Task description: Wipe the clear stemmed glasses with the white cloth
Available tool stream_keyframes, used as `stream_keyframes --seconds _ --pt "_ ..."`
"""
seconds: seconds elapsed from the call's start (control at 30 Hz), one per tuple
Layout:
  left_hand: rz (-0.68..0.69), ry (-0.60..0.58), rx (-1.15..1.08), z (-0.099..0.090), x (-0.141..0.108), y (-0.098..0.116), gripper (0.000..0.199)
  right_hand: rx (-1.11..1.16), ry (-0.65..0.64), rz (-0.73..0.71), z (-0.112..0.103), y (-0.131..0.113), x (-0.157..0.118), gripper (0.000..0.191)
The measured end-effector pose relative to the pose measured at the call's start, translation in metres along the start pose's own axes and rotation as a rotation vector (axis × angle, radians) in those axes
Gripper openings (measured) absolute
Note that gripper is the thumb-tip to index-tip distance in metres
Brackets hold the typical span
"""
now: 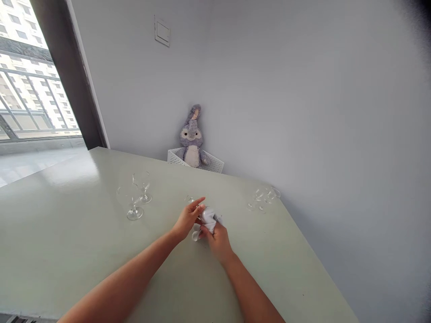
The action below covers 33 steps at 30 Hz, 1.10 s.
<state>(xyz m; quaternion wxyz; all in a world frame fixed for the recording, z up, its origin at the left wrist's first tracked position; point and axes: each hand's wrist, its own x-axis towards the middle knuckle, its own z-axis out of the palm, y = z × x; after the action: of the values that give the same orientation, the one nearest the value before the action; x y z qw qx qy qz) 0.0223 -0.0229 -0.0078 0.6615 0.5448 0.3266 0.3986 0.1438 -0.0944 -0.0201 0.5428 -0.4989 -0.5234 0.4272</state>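
Note:
In front of me, over the middle of the table, my left hand (187,220) grips a clear stemmed glass (206,214) that is tilted sideways. Part of its stem lies behind my fingers, and the round foot (190,200) seems to show beyond them. A white cloth (210,224) is bunched in my right hand (218,242) and pressed against the bowl of the glass. One end of the cloth hangs toward the tabletop. How far the cloth reaches into the bowl cannot be made out.
Two stemmed glasses, a nearer one (135,212) and a farther one (145,198), stand upright on the pale table (67,237). More clear glassware (261,197) sits near the right edge. Behind the table, a plush rabbit (192,143) sits in a white perforated basket (215,164) against the wall.

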Motion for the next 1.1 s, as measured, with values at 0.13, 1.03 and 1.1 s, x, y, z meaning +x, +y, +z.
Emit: stream_keyframes --seconds 0.13,1.03,1.1 --pt "-0.057 0.009 0.106 -0.001 0.000 -0.003 0.058 0.021 0.023 0.031 -0.001 0.002 0.000 0.026" --pt "-0.073 0.059 -0.073 -0.007 0.012 -0.024 0.053 -0.188 0.089 0.044 0.009 0.015 -0.008 0.029" --pt "-0.103 0.051 -0.084 -0.006 0.012 -0.028 0.051 -0.246 0.096 -0.005 0.008 0.017 -0.007 0.027"
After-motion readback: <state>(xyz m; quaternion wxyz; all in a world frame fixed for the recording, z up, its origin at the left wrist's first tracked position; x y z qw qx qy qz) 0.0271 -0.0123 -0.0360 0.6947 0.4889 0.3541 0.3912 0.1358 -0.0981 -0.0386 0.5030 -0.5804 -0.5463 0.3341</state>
